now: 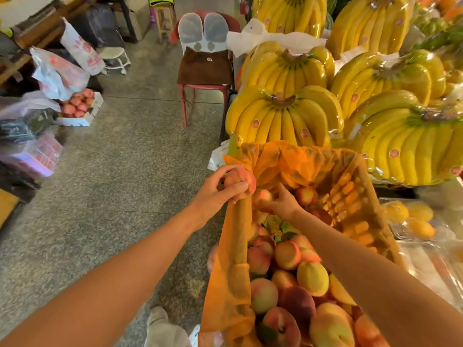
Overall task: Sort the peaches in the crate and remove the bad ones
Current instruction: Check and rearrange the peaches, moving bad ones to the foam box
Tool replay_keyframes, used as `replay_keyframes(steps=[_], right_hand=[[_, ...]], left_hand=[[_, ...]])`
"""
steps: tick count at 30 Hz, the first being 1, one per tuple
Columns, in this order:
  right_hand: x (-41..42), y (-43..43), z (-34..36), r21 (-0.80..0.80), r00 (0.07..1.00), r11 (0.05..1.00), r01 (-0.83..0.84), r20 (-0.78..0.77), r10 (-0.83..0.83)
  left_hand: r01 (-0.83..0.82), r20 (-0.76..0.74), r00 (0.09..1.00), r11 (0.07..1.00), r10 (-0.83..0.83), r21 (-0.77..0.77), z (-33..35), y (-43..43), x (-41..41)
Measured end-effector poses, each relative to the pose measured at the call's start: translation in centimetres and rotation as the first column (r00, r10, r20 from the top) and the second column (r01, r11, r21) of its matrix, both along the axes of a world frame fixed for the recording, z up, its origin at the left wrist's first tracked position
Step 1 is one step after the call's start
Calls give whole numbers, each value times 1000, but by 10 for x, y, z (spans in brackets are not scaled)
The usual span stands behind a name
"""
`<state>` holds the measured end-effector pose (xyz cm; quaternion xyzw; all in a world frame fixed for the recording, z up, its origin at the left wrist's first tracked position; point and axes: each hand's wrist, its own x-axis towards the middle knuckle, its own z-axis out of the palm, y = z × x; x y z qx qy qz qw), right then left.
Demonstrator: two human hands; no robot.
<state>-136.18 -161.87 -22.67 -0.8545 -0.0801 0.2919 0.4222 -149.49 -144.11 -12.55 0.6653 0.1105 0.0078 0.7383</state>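
Note:
An orange crate (pixel 360 211) lined with orange plastic holds several peaches (pixel 288 256), pink, yellow and red. My left hand (pixel 215 194) grips one pink-orange peach (pixel 241 179) above the crate's far left corner, over its rim. My right hand (pixel 283 204) reaches into the far end of the crate, its fingers curled round a pale pink peach (pixel 263 196) lying among the others. Green leaves lie between the peaches near the middle.
Wrapped banana bunches (pixel 285 121) are stacked behind and right of the crate. A red chair (pixel 205 68) stands on the stone floor (pixel 130 171). A white box of red fruit (pixel 80 106) and plastic bags sit at left. Trays of yellow fruit (pixel 413 219) lie right.

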Motion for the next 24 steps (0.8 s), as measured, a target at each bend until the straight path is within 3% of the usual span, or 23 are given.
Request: replay_keyframes(steps=[5, 9, 12, 17, 20, 24], right_hand=[[-10, -34, 59, 266, 954, 963, 47, -297, 35], [-28, -60, 94, 397, 800, 915, -74, -524, 292], [-41, -74, 104, 439, 740, 898, -24, -597, 311], [-56, -98, 115, 479, 752, 878, 4, -580, 313], [-63, -114, 125, 435, 821, 899, -49, -495, 284], [-69, -139, 134, 309, 879, 946, -103, -417, 232]], left_hand=[[-27, 32, 999, 999, 26, 22, 10, -15, 2], [22, 27, 999, 998, -24, 58, 18, -29, -1], [64, 17, 998, 997, -65, 45, 22, -42, -4], [169, -42, 985, 985, -168, 16, 26, -56, -8], [268, -81, 963, 948, -257, 171, 29, -61, -8], [513, -235, 858, 754, -457, 409, 31, -68, -7]])
